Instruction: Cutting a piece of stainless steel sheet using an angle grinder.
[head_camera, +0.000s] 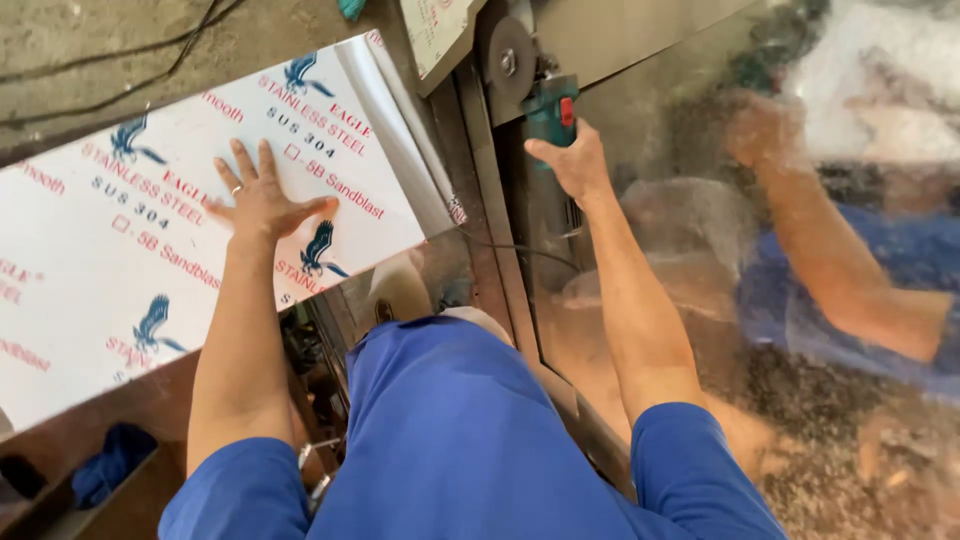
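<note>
left hand (262, 200) flat, fingers splayed on steel sheet (90, 260) — right hand (575, 160) grips angle grinder (545, 110).

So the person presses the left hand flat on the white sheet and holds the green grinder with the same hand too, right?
Not quite. The left hand does lie flat on the white film-covered sheet, but the green angle grinder is in the grip of the right hand, as the head view shows.

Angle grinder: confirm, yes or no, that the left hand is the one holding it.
No: the right hand grips the angle grinder, while the left hand lies flat, fingers spread, on the white film-covered steel sheet.
</note>
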